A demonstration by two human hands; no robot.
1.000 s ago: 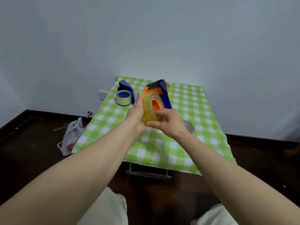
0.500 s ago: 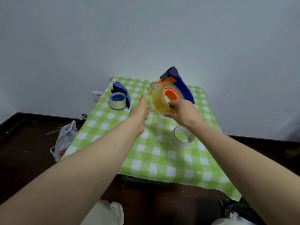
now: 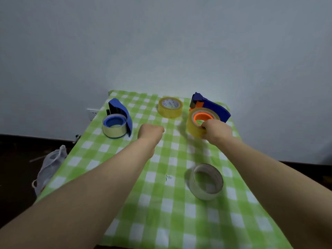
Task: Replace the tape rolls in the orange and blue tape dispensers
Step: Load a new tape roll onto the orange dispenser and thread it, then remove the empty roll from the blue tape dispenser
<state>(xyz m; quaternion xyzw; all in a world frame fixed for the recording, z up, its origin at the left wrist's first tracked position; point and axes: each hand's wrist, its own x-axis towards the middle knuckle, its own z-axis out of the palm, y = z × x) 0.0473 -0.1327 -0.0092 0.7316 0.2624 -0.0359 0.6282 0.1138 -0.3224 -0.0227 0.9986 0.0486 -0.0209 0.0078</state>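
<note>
Plainly yellowish tape roll [image 3: 192, 127] (orange hub [image 3: 203, 115])

Checked table [image 3: 161, 221]: blue dispenser [image 3: 120, 112], yellow roll [image 3: 170, 107], core [image 3: 206, 182]

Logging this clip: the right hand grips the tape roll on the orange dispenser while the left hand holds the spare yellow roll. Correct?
No. The head view shows the left hand curled and holding nothing; the spare yellow roll lies apart from it on the tablecloth. The right hand does grip the tape roll on the orange dispenser.
</note>
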